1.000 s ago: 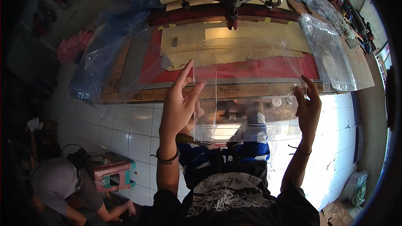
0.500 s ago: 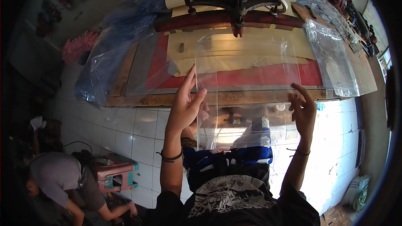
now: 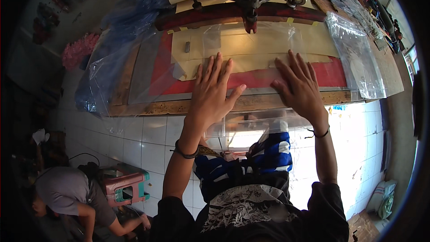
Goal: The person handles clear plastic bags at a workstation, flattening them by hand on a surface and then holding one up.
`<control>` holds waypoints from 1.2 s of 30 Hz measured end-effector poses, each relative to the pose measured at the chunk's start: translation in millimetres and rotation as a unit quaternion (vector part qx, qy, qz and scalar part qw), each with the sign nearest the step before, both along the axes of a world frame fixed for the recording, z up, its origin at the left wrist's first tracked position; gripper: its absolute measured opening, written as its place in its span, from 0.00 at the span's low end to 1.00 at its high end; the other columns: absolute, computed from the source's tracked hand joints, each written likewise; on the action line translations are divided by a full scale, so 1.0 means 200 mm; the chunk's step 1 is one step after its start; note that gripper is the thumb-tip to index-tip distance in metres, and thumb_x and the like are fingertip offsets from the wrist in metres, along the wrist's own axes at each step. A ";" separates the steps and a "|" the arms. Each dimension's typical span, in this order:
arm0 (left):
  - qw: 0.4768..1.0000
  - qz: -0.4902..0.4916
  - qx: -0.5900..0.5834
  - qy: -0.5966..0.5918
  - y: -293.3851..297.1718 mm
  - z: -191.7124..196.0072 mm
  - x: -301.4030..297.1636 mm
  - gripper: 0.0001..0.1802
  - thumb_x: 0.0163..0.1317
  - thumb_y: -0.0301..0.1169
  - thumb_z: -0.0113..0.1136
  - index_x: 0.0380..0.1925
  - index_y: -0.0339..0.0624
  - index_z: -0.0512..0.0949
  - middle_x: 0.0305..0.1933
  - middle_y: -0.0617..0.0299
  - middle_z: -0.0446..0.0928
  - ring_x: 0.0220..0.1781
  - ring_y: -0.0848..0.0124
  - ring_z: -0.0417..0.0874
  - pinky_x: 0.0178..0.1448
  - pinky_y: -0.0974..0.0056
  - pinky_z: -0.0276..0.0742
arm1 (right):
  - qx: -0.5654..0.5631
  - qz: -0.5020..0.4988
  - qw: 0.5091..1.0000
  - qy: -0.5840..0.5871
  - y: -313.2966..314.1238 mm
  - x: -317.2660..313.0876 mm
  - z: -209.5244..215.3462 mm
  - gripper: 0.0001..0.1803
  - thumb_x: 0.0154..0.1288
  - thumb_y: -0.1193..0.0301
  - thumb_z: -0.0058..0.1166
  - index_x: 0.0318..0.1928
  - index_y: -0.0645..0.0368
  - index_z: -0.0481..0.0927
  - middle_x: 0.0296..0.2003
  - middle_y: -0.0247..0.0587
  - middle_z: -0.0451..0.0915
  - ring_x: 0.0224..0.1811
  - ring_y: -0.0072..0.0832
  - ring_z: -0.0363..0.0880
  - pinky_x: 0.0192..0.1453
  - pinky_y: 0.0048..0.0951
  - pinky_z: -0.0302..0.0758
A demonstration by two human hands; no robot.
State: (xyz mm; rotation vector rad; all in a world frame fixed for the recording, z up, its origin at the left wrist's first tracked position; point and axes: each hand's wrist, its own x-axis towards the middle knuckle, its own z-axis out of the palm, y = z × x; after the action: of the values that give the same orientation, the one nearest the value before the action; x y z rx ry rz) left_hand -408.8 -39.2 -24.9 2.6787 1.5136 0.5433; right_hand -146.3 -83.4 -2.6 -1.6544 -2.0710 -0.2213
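Since earlier: clear sheet (image 3: 251,54) lowered flat onto board (image 3: 233,103). My left hand (image 3: 212,92), right hand (image 3: 300,85) — fingers spread, pressing. Risk, I judge — sheet skews or wrinkles under uneven pressure.

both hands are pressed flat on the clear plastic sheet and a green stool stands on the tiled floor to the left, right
Nearly. The stool is pink, not green, as the head view shows. The rest holds: the left hand and right hand lie flat on the clear sheet, and the stool stands left on the tiled floor.

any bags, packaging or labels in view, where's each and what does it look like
Clear plastic bag: flat under both hands, on the red-and-tan print bed.
Stack of clear bags: right end of the table, glossy, oblong.
Blue-tinted plastic sheeting: left end, crumpled.
No labels or screens visible.
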 end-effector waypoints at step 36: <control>0.978 -0.085 0.171 0.084 -0.14 -0.10 -0.14 0.38 0.53 0.41 0.71 0.65 0.49 0.73 0.71 0.54 0.68 0.71 0.60 0.71 0.76 0.53 0.65 | -0.019 0.080 0.981 -0.175 -0.12 0.18 -0.13 0.45 0.51 0.75 0.68 0.71 0.44 0.65 0.73 0.45 0.61 0.76 0.43 0.58 0.78 0.57 0.55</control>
State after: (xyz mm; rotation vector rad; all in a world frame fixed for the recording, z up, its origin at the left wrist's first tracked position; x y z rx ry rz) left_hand -436.5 -68.2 -45.6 3.1516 1.3096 0.6324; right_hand -111.0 -107.5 -28.7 -1.5484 -2.4695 -0.4489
